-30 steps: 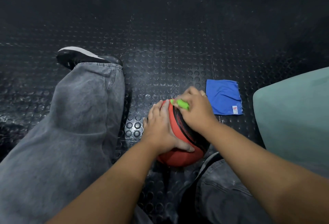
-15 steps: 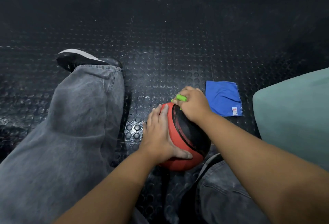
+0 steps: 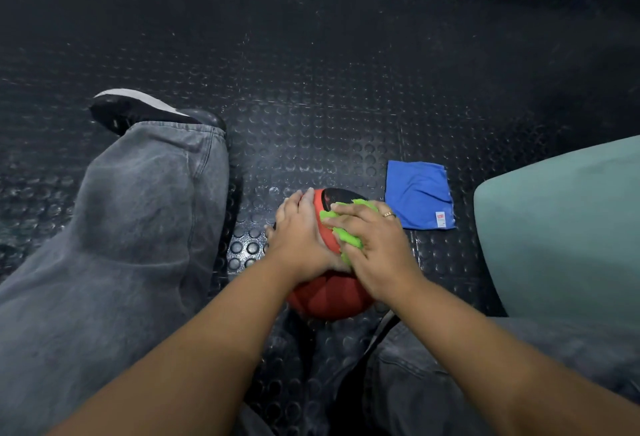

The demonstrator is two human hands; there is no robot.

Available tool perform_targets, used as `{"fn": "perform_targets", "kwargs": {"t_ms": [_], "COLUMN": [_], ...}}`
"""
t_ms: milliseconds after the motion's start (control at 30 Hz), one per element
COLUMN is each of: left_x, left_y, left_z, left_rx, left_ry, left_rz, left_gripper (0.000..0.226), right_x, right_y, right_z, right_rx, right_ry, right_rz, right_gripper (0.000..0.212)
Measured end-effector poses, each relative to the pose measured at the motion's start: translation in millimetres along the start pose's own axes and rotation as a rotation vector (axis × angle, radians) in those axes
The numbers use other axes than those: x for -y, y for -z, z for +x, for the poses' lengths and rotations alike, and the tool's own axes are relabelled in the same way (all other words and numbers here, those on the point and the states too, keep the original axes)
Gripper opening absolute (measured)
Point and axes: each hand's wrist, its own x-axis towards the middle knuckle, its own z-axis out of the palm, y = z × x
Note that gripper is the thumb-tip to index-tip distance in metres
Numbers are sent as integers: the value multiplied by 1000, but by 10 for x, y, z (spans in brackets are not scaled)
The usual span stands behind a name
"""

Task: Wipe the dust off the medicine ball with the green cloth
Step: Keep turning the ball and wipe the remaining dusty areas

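Note:
A red and black medicine ball (image 3: 329, 297) sits on the studded black floor between my legs. My left hand (image 3: 299, 238) lies on its left side, fingers laid along the curve and thumb round the near side. My right hand (image 3: 375, 245) lies over the top of the ball with the bright green cloth (image 3: 348, 240) bunched under its fingers and palm, pressed to the surface. Green folds show between the fingers and at the fingertips. Most of the ball's top is hidden by both hands.
A folded blue cloth (image 3: 419, 195) lies flat on the floor just right of the ball. A teal cushioned seat (image 3: 561, 227) stands at the right. My grey-trousered left leg (image 3: 131, 227) and black shoe (image 3: 138, 110) stretch along the left.
My right hand has drawn the green cloth back from the ball's far edge over its top towards me, and more cloth now shows. The left hand has stayed on the ball's left side.

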Motion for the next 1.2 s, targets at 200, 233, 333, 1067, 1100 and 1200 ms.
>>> {"fn": "perform_targets", "kwargs": {"t_ms": [200,233,333,1067,1100,1200], "left_x": [117,167,256,903,935,932], "left_y": [-100,-124,-189,195,201,191], "left_z": [-214,-257,-336,-437,-428,-388], "left_rx": [-9,-16,-23,197,206,215], "left_ry": [-48,-75,-141,-60,-67,-106], "left_rz": [35,42,59,-164,-180,-192], "left_gripper": [165,165,165,170,170,171], "right_x": [-325,-378,-526,-713,-804,-1046], "right_y": [-59,-76,-87,-348,-406,-621], "right_z": [572,690,904,478,373,31], "right_rx": [77,125,284,220,235,204], "right_ry": [-151,-271,-567,-794,-863,-1066], "right_rz": [11,61,67,456,497,623], "right_gripper": [22,21,29,36,40,42]}}
